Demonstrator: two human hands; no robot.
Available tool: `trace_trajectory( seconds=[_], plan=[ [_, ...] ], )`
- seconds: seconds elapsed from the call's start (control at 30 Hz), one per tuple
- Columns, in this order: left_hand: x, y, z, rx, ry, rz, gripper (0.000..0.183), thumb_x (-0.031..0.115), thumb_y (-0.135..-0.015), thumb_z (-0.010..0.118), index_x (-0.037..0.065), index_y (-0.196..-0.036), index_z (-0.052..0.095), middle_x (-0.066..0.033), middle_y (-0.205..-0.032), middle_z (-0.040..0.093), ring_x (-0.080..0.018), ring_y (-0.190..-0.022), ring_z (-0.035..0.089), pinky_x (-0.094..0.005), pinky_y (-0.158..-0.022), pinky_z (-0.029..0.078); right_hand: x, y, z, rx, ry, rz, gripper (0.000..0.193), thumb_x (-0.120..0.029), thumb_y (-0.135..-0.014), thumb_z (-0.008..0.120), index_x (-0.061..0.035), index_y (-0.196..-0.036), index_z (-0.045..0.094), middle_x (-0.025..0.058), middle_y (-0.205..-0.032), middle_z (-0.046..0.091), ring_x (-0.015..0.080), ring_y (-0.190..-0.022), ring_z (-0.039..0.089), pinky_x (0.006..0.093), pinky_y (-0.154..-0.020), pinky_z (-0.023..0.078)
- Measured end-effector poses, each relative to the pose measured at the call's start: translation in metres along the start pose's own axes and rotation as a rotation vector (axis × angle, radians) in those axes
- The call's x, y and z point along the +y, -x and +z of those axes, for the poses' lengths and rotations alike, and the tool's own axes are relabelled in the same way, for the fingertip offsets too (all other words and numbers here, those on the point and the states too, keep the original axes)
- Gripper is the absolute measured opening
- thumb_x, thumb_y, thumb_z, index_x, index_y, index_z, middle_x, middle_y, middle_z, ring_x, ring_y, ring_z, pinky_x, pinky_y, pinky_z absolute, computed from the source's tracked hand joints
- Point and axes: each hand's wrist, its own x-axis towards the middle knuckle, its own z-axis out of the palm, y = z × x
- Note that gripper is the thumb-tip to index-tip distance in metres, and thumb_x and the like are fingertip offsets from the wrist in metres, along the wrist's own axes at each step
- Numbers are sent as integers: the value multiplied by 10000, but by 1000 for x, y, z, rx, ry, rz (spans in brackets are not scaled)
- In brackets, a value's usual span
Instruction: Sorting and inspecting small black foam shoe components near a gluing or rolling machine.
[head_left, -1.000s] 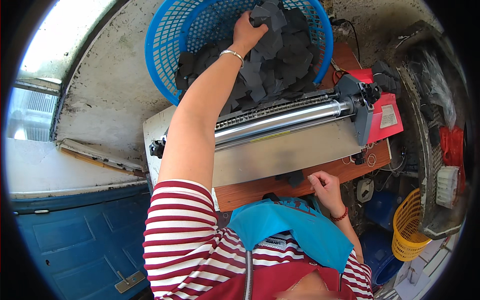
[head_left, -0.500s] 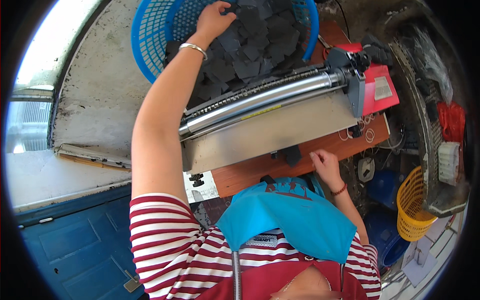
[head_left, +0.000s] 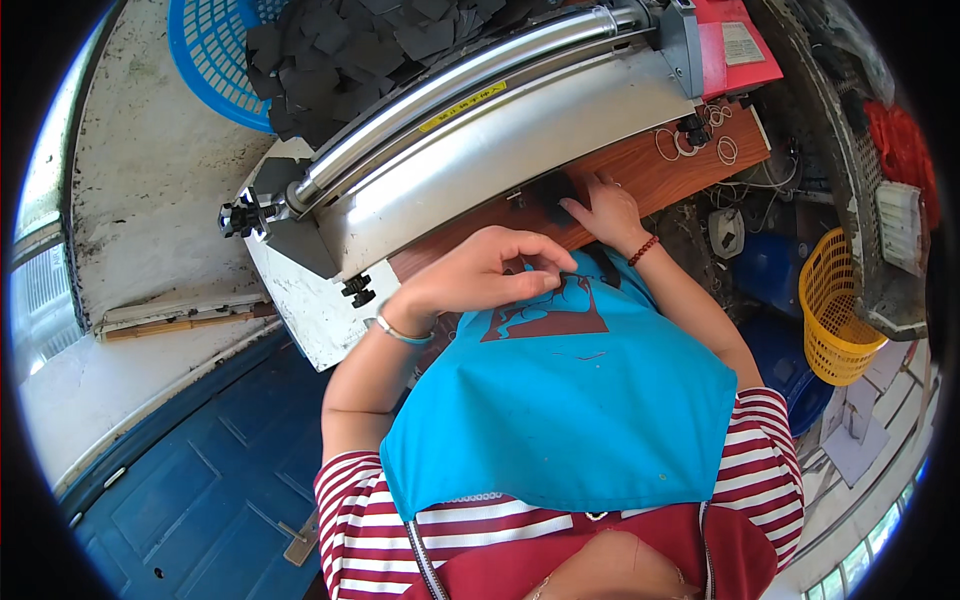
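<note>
A dark piece (head_left: 550,195) lies on the brown wooden tabletop (head_left: 680,178), by the front edge of the roller machine's metal plate (head_left: 500,140); the right hand (head_left: 610,212) reaches to it, thumb spread away from the fingers. The left hand (head_left: 490,272) hangs over the blue apron (head_left: 570,400), fingers curled toward the thumb; whether it pinches anything I cannot tell. Behind the steel roller (head_left: 460,90), a blue lattice basket (head_left: 205,60) holds a heap of flat dark pieces (head_left: 340,60). To the right, a yellow basket (head_left: 835,305) stands near a blue drum (head_left: 765,270), with a red bag (head_left: 900,145) above. At left are a stained pale wall (head_left: 140,190) and a blue panelled door (head_left: 200,510)
</note>
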Motion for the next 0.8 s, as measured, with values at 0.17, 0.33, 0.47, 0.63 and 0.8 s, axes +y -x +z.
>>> trace_trajectory(
  seconds=[0.17,0.33,0.47,0.63,0.8],
  plan=[
    [-134,-38,21,284,238,-246,574,203,-905,604,56,-1419,397,-115,-1324,510,-152,-1107,523,-305,-926,449,5,0,20,39,5,-26,492,-363,-830,650,-105,-1241,570,199,-1096,590,385,-974,613,463,-799,518],
    [-160,-71,11,417,615,-437,901,307,-872,624,118,-1533,42,-172,-1542,203,-300,-1340,341,-432,-1046,361,4,3,33,75,-31,-10,478,-327,-829,651,-104,-1245,572,191,-1097,587,385,-980,608,459,-811,513],
    [-131,-78,17,345,642,-404,884,276,-881,600,114,-1531,23,-193,-1515,241,-338,-1330,354,-463,-1051,355,3,7,36,166,-45,-37,445,-282,-824,662,-94,-1220,586,191,-1102,585,390,-969,604,456,-814,506],
    [-139,-79,21,377,601,-375,634,224,-901,547,116,-1447,243,-147,-1336,436,-293,-1158,508,-456,-974,415,4,12,41,209,-121,-66,442,-264,-813,676,-69,-1200,588,199,-1104,581,401,-968,598,458,-818,503],
    [-139,-81,24,448,678,-424,432,210,-900,542,135,-1299,391,-105,-1276,493,-279,-1107,547,-433,-937,436,1,9,45,137,-88,51,475,-280,-805,687,-50,-1204,570,222,-1132,579,413,-1001,588,468,-839,493]
  ],
)
